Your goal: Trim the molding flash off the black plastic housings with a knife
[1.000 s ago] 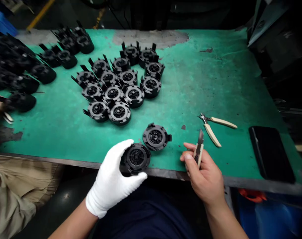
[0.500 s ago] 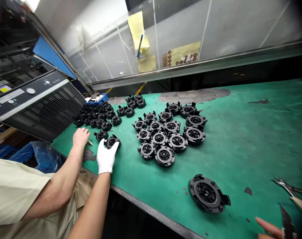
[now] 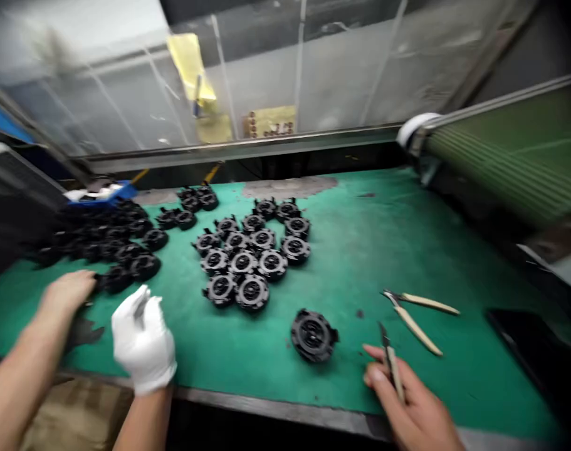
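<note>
My left hand (image 3: 144,341), in a white glove, hovers at the table's near left with fingers loosely curled and a small gap at the tips; nothing shows in it. Just beyond it two black round parts (image 3: 145,266) sit at the near end of a dark pile. At the lower right my bare right hand (image 3: 412,401) is closed round a small knife (image 3: 392,366) with a pale handle and a dark pointed blade, aimed away from me. A single black round part (image 3: 313,336) lies left of this hand, untouched.
A co-worker's bare hand (image 3: 71,289) reaches in at the left. Several round parts (image 3: 242,263) form a cluster mid-table. Pale-handled pliers (image 3: 414,313) lie spread at the right, near a dark flat object (image 3: 524,351). A blue bin (image 3: 99,195) stands behind the pile; a green ribbed conveyor (image 3: 506,156) is at back right.
The view has swung right, showing more of my right hand, the pliers and the conveyor. My left hand has let go of a round part beside the pile and drawn back toward me.
</note>
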A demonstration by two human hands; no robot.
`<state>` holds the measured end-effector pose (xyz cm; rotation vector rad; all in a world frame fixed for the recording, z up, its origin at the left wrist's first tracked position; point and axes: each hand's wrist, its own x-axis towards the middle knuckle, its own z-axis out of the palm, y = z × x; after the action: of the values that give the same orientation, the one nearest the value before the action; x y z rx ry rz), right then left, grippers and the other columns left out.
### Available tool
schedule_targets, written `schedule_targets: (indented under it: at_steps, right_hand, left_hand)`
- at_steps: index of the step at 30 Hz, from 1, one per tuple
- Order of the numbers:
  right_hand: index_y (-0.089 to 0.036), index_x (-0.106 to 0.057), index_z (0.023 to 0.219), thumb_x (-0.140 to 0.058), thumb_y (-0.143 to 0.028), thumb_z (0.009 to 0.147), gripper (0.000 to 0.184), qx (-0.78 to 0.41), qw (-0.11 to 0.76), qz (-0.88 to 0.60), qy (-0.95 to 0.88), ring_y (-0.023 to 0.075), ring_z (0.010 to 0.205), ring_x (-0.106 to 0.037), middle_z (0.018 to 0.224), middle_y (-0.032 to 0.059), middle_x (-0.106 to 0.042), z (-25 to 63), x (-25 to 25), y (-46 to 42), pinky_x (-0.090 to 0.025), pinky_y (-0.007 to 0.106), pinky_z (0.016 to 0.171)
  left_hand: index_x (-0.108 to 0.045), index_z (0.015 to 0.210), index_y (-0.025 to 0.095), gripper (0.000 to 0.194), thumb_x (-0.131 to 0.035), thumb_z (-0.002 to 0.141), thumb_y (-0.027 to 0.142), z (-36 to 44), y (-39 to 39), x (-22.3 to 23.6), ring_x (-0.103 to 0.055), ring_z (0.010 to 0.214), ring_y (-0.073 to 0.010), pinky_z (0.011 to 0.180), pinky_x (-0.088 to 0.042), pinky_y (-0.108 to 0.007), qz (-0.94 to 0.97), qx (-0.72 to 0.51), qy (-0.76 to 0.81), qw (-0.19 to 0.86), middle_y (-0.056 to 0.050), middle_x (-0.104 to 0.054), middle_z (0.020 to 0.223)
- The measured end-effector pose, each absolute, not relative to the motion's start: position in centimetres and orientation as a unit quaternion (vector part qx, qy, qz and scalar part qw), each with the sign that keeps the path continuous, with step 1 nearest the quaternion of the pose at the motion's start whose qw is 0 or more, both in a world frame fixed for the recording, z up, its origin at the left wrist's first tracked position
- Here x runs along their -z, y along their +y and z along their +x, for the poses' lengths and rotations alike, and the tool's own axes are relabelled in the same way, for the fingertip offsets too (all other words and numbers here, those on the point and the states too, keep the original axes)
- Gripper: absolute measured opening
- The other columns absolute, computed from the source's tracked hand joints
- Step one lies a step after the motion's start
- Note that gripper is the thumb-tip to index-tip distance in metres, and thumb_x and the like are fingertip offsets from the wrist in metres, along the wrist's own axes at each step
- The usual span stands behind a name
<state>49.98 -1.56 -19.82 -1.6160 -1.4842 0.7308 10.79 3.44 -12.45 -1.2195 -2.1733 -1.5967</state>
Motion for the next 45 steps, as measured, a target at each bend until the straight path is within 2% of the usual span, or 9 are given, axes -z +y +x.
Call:
schedule_targets:
  at_steps: [2, 4, 6, 10, 14, 19, 32, 37, 45]
  right_hand:
    - [-0.024, -0.067, 0.124, -0.055, -0.049, 0.098, 0.038, -0.329, 0.372, -0.636, -0.59, 0.0225, 0.075, -0.072, 0.084, 0.0037, -0.074, 49.5, 18.5, -1.8, -0.06, 0.03, 0.071]
    - [-0.023, -0.063, 0.127, -0.05, -0.049, 0.101, 0.038, -0.354, 0.353, -0.639, -0.584, 0.021, 0.077, -0.07, 0.085, 0.0031, -0.072, 49.1, 17.6, -1.8, -0.057, 0.031, 0.075]
    - [-0.023, -0.061, 0.129, -0.048, -0.048, 0.103, 0.039, -0.372, 0.338, -0.642, -0.579, 0.0202, 0.079, -0.068, 0.087, 0.0029, -0.071, 49.0, 17.1, -1.8, -0.055, 0.031, 0.078]
    - [-0.023, -0.058, 0.133, -0.046, -0.048, 0.105, 0.04, -0.409, 0.315, -0.637, -0.572, 0.0194, 0.08, -0.064, 0.089, 0.0023, -0.069, 49.1, 16.3, -1.9, -0.051, 0.031, 0.079]
    - [-0.024, -0.058, 0.134, -0.044, -0.048, 0.106, 0.04, -0.433, 0.298, -0.62, -0.582, 0.0189, 0.084, -0.064, 0.095, 0.0017, -0.07, 49.5, 15.6, -2.1, -0.049, 0.031, 0.081]
    - [-0.025, -0.058, 0.135, -0.043, -0.046, 0.107, 0.038, -0.441, 0.281, -0.606, -0.599, 0.0188, 0.088, -0.064, 0.097, 0.001, -0.071, 50.5, 15.1, -2.9, -0.048, 0.032, 0.086]
    - [-0.027, -0.065, 0.132, -0.043, -0.042, 0.108, 0.035, -0.404, 0.279, -0.597, -0.634, 0.0186, 0.091, -0.066, 0.098, 0.0019, -0.072, 50.8, 14.8, -3.0, -0.052, 0.03, 0.084]
    - [-0.027, -0.063, 0.139, -0.042, -0.036, 0.109, 0.037, -0.328, 0.18, -0.525, -0.765, 0.0215, 0.099, -0.066, 0.11, 0.0064, -0.072, 51.6, 13.0, -2.6, -0.052, 0.033, 0.088]
    - [-0.028, -0.067, 0.134, -0.043, -0.036, 0.108, 0.036, -0.158, 0.05, -0.482, -0.86, 0.0201, 0.087, -0.067, 0.094, 0.0062, -0.073, 51.7, 10.3, 0.0, -0.049, 0.031, 0.074]
  left_hand:
    - [-0.06, 0.129, 0.019, 0.033, -0.054, 0.099, 0.032, 15.9, 0.1, 13.8, -0.069, 0.101, -0.0253, 0.101, -0.057, -0.054, -0.44, 0.557, -0.704, 0.007, -0.009, -0.066, 0.115]
    - [-0.067, 0.114, 0.027, 0.02, -0.058, 0.097, 0.024, 20.2, -2.7, 14.6, -0.068, 0.107, -0.0249, 0.105, -0.056, -0.051, -0.517, 0.556, -0.641, -0.114, -0.005, -0.068, 0.112]
    - [-0.062, 0.128, 0.033, 0.033, -0.063, 0.095, 0.026, 23.1, -3.9, 15.2, -0.066, 0.12, -0.0251, 0.108, -0.056, -0.048, -0.612, 0.472, -0.596, -0.218, -0.004, -0.066, 0.128]
    - [-0.021, 0.161, 0.029, 0.094, -0.074, 0.086, 0.047, 25.1, -1.1, 15.3, -0.033, 0.153, -0.0323, 0.125, -0.034, -0.057, -0.68, 0.303, -0.605, -0.282, -0.01, -0.032, 0.166]
    - [-0.016, 0.162, 0.027, 0.102, -0.076, 0.082, 0.045, 25.3, 3.1, 15.0, -0.031, 0.155, -0.0298, 0.128, -0.029, -0.052, -0.72, 0.255, -0.564, -0.314, -0.011, -0.029, 0.168]
    - [-0.031, 0.157, 0.023, 0.094, -0.08, 0.078, 0.042, 25.7, 3.9, 15.5, -0.049, 0.144, -0.0295, 0.123, -0.039, -0.049, -0.737, 0.242, -0.558, -0.296, -0.012, -0.049, 0.155]
    - [-0.038, 0.147, 0.02, 0.085, -0.079, 0.079, 0.048, 25.8, 0.2, 16.8, -0.053, 0.137, -0.0296, 0.119, -0.044, -0.047, -0.739, 0.286, -0.571, -0.214, -0.013, -0.054, 0.145]
    - [-0.039, 0.148, 0.022, 0.082, -0.079, 0.079, 0.043, 24.5, -0.1, 15.6, -0.053, 0.137, -0.0292, 0.12, -0.043, -0.047, -0.766, 0.243, -0.546, -0.235, -0.012, -0.053, 0.147]
    - [-0.043, 0.146, 0.023, 0.078, -0.079, 0.079, 0.041, 24.4, 0.3, 15.3, -0.055, 0.136, -0.03, 0.119, -0.044, -0.047, -0.773, 0.236, -0.532, -0.252, -0.011, -0.055, 0.146]
